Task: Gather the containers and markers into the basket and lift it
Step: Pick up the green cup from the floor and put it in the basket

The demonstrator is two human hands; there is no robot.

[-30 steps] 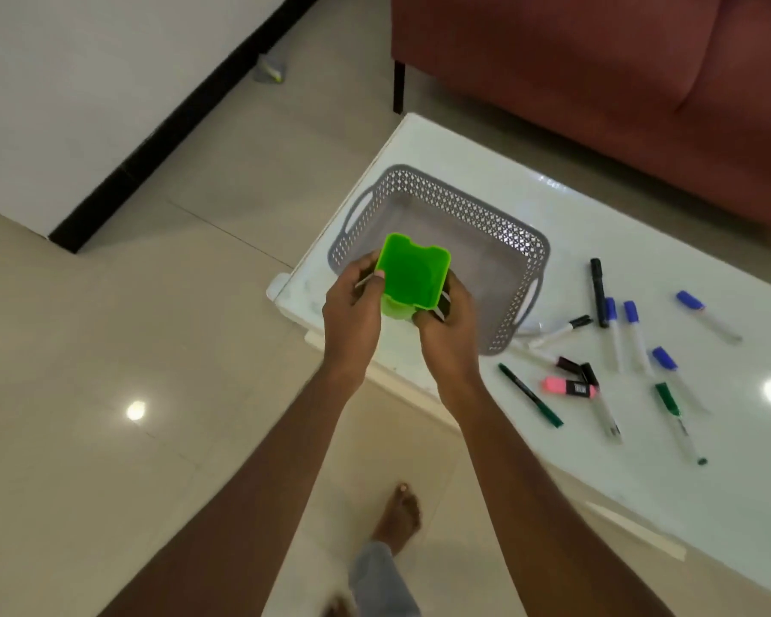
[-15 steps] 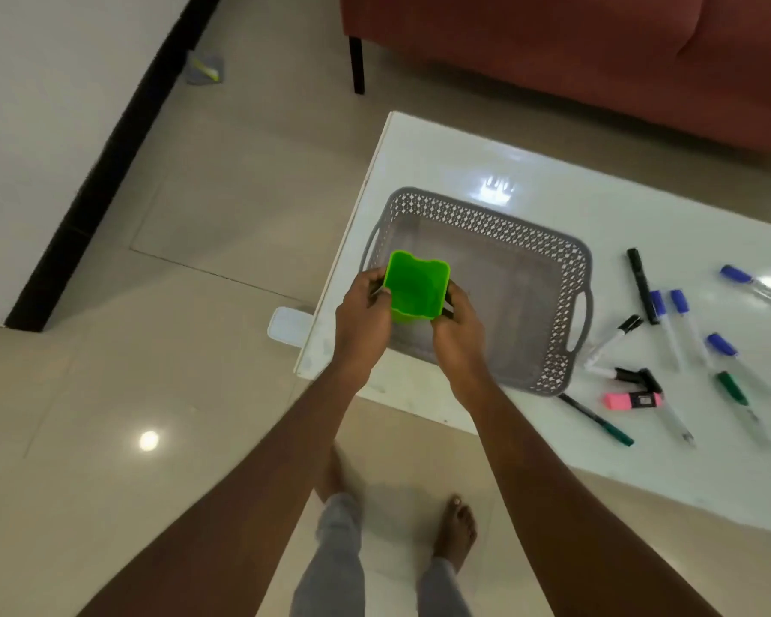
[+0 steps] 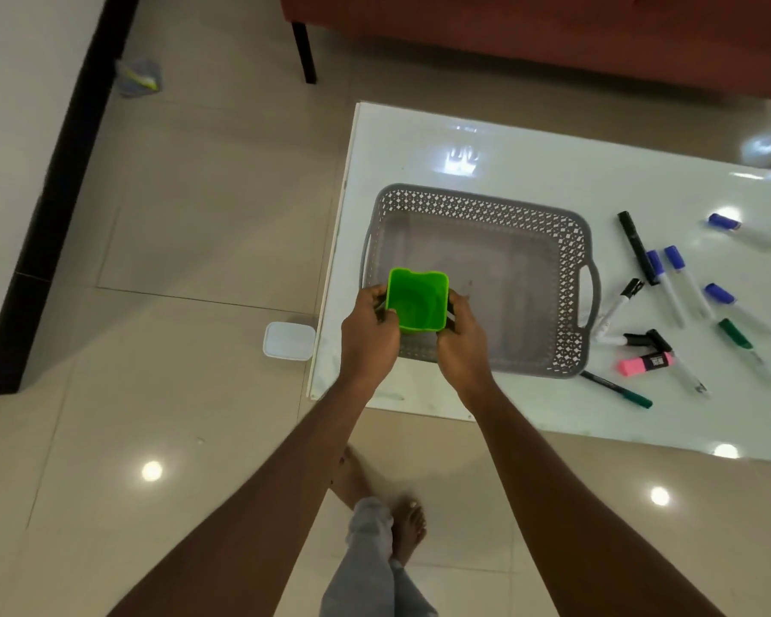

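With both the left hand [image 3: 368,334] and right hand [image 3: 461,342] clamped on the green container [image 3: 417,305] above the near-left corner of the gray basket [image 3: 570,260], an early release could tip it onto the basket's rim.

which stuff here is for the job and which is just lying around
For the job: green container, held by left hand and right hand; grey basket; markers; pink highlighter.

Lying about: white lid on floor; wrapper; red sofa.
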